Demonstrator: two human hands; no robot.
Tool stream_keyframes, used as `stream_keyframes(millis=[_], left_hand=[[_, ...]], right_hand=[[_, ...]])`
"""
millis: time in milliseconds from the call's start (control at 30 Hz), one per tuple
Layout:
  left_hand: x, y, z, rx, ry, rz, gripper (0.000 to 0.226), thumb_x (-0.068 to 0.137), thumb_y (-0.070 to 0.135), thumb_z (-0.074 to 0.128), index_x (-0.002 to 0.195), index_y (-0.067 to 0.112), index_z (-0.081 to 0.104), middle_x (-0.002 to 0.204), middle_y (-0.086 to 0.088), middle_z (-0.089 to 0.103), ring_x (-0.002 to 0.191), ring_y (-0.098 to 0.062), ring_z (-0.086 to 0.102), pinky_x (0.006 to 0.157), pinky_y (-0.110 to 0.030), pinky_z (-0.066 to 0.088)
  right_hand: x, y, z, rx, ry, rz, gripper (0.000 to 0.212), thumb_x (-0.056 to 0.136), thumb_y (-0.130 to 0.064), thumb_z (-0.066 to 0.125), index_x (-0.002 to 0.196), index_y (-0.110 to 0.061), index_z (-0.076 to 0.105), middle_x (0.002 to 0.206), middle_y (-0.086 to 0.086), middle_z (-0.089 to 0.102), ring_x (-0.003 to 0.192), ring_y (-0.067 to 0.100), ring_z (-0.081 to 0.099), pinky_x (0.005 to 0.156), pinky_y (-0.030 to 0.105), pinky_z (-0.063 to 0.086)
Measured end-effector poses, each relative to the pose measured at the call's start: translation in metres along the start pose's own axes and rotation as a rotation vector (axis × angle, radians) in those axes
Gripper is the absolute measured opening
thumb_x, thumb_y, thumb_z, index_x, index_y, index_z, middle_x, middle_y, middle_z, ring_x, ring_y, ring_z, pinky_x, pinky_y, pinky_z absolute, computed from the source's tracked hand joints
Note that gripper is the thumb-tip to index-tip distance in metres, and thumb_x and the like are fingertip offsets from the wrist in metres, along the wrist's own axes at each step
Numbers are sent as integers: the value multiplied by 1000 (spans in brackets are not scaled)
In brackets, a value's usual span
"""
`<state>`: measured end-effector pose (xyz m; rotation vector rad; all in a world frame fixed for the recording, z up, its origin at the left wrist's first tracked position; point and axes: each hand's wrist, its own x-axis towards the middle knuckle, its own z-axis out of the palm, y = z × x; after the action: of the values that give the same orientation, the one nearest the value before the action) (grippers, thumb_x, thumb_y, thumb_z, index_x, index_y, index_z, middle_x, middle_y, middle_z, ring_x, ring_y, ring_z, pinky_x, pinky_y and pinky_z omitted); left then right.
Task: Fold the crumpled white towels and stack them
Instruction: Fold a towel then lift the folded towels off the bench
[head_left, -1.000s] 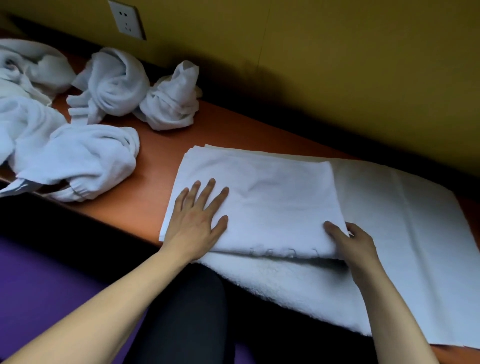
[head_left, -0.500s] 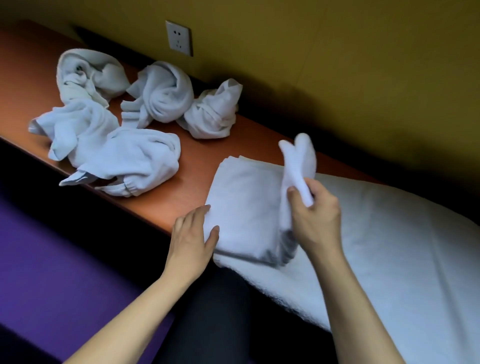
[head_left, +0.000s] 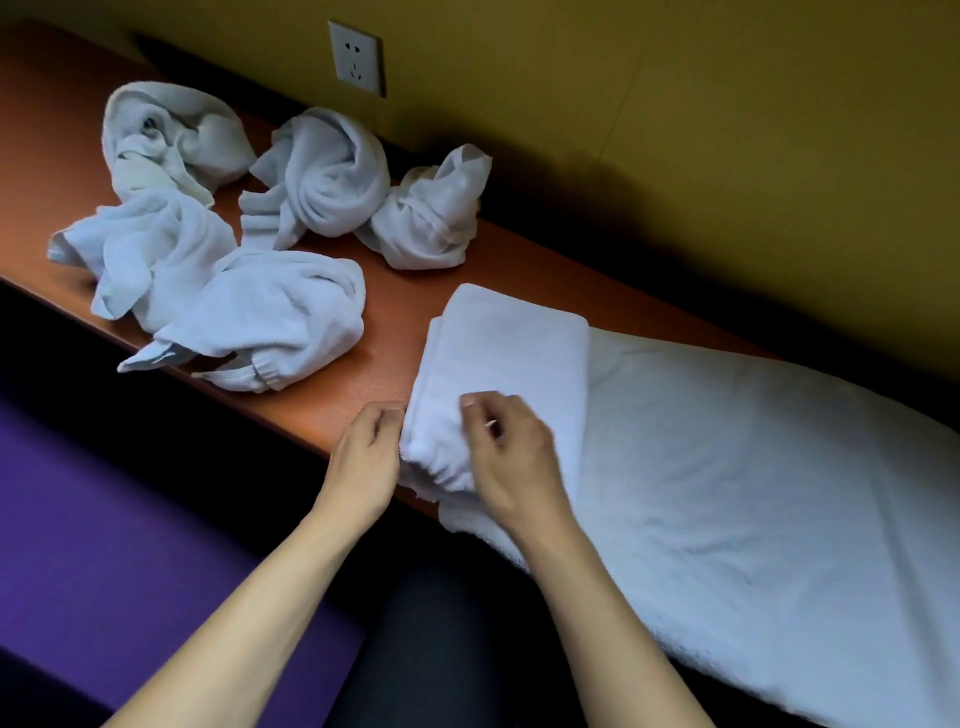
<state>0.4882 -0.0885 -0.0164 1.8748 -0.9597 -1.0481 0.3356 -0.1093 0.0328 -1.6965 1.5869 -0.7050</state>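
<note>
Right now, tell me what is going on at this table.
A person is folding white towels on an orange table. Both hands are at the near end of a folded towel: the left hand touches its edge, the right hand rests on top with fingers curled. That towel lies partly on a large white sheet spread to the right. Five crumpled towels wait at the left, not yet folded. A wall socket is above them.

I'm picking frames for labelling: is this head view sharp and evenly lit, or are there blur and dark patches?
Head view: right hand is motion-blurred at its fingertips over the folded towel; left hand is sharper. The wall darkens toward the right, the space under the table edge is near black, and the table edge bows from wide-angle distortion.
</note>
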Motion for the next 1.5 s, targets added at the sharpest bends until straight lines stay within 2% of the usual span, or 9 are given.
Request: stream_keyframes(millis=[133,200,267,367,467,700,1067,1267,1500], left_hand=[[2,16,6,15,-61,-83,30,96,41,58,117,21,61,109,7,67,102,-16,66,81,-31,52],[6,23,10,31,-64,-131,33,88,39,65,115,22,58,109,6,67,100,-18,67,84,-38,58],[13,30,10,15,-94,-207,44,75,41,68,112,19,59,105,3,70,96,-21,69,84,-41,59],[22,41,11,-132,-209,-365,65,55,52,71,99,4,67,78,-6,73,79,-29,70,81,-46,61],[25,47,17,-195,-202,-409,54,67,46,79,100,4,69,88,-12,76,87,-31,72,87,-45,60],[5,63,30,-244,-267,-235,29,87,22,74,111,8,68,101,-12,78,90,-28,76,87,-48,61],[-91,114,125,-209,-451,-82,20,91,13,69,111,18,69,103,-4,78,95,-28,75,87,-48,59],[-157,140,194,-159,-609,-4,21,94,14,65,113,22,69,104,0,79,95,-25,75,88,-47,59],[-223,167,272,-40,-807,77,48,70,29,68,117,22,65,107,0,77,97,-25,75,88,-50,57]], right_hand=[[6,38,-42,-98,320,253,27,96,-37,54,120,-25,57,109,0,58,99,20,58,84,35,50],[9,53,-50,-53,220,441,40,94,-47,56,126,-24,48,119,3,57,102,22,59,82,34,48],[12,55,-51,255,97,543,42,93,-48,60,124,-22,48,121,4,61,96,18,64,76,31,54],[20,52,-52,529,19,629,46,91,-48,67,122,-18,53,117,2,66,94,19,69,67,29,60],[29,52,-60,651,-60,678,43,86,-37,76,118,-12,61,109,6,74,90,25,74,67,33,61],[17,51,-88,647,27,510,40,84,-26,78,120,-19,63,110,2,73,90,21,73,58,27,58],[-78,98,-209,755,236,473,33,85,-25,78,114,-22,64,104,-1,74,88,25,74,54,33,58],[-136,149,-277,786,385,446,32,84,-20,79,113,-19,67,104,-2,76,84,15,75,66,33,62],[-190,214,-344,782,531,438,32,81,-21,82,110,-18,69,102,-3,77,89,15,75,79,35,62]])
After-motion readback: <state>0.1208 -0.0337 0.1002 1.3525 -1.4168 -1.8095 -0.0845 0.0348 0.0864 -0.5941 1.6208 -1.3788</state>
